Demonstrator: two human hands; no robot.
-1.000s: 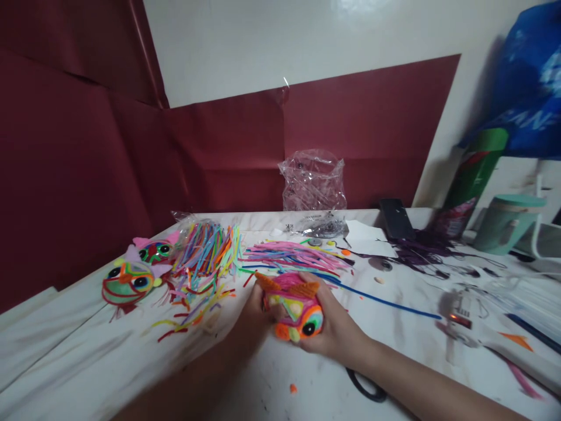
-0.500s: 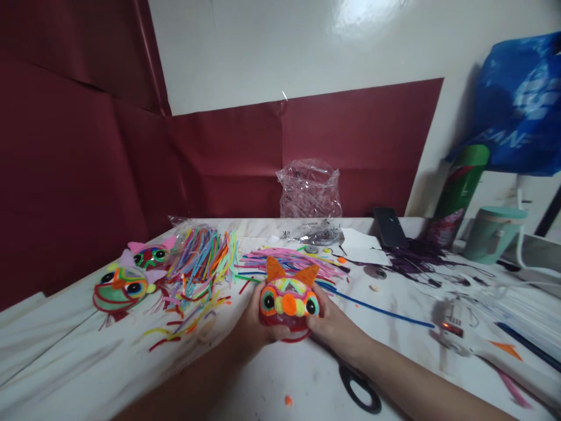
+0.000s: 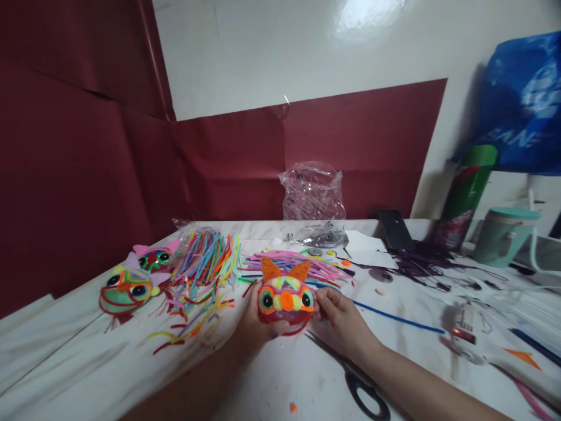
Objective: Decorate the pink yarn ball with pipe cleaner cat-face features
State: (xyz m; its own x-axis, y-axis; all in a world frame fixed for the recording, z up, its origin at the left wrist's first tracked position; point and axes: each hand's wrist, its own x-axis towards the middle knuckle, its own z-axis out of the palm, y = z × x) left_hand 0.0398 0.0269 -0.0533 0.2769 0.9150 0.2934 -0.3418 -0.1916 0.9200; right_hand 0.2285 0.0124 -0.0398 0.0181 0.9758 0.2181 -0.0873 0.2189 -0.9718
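A pipe-cleaner animal face (image 3: 287,301) with orange pointed ears, round eyes and a red mouth is upright above the table. My left hand (image 3: 259,318) is wrapped round its left side and lower edge, thumb at the mouth. Close by its right edge, my right hand (image 3: 336,310) has thumb and fingers pinched together; whether they touch the face or hold something small cannot be made out. Black scissors (image 3: 366,392) lie under and beside my right wrist. Behind the face is a spread of pink and purple pipe cleaners (image 3: 307,263).
Two similar animal faces, one green-mouthed (image 3: 125,290) and one pink-eared (image 3: 155,257), sit at left beside colourful pipe cleaners (image 3: 210,257). A blue pipe cleaner (image 3: 398,318) points towards a hot glue gun (image 3: 471,339). Farther back are a phone (image 3: 395,230) and mug (image 3: 504,237).
My right hand has come off the right side of the animal face and now pinches just beside it. My left hand keeps its hold. The scissors' blades now show; the view shifted slightly.
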